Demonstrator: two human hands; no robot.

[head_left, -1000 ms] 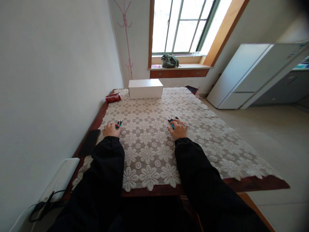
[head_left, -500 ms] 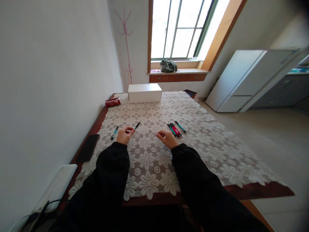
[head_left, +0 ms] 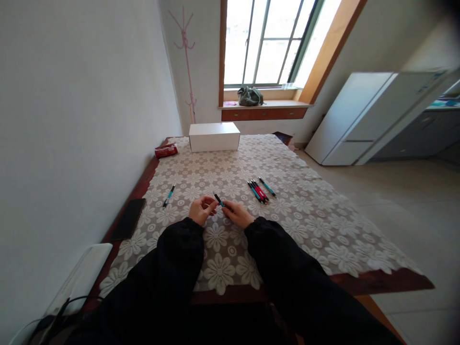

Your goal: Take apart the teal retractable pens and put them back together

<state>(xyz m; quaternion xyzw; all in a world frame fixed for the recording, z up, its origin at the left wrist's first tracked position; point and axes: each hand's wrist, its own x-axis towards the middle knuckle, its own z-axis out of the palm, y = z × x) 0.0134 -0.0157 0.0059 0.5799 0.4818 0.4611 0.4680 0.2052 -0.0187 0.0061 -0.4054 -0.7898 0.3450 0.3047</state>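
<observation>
A white lace cloth (head_left: pixel 287 211) with a raised flower pattern covers the dark, polished wood desk (head_left: pixel 377 280). The pen (head_left: pixel 218 199) between both hands looks like smooth plastic, black and teal. At 12 o'clock a matt white cardboard box (head_left: pixel 214 136); at 9 o'clock a glossy black phone (head_left: pixel 128 225).

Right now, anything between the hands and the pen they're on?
No. Both the left hand and the right hand grip the pen directly, above the tablecloth. The single pen lies off to the left, the pen bundle to the right.
</observation>
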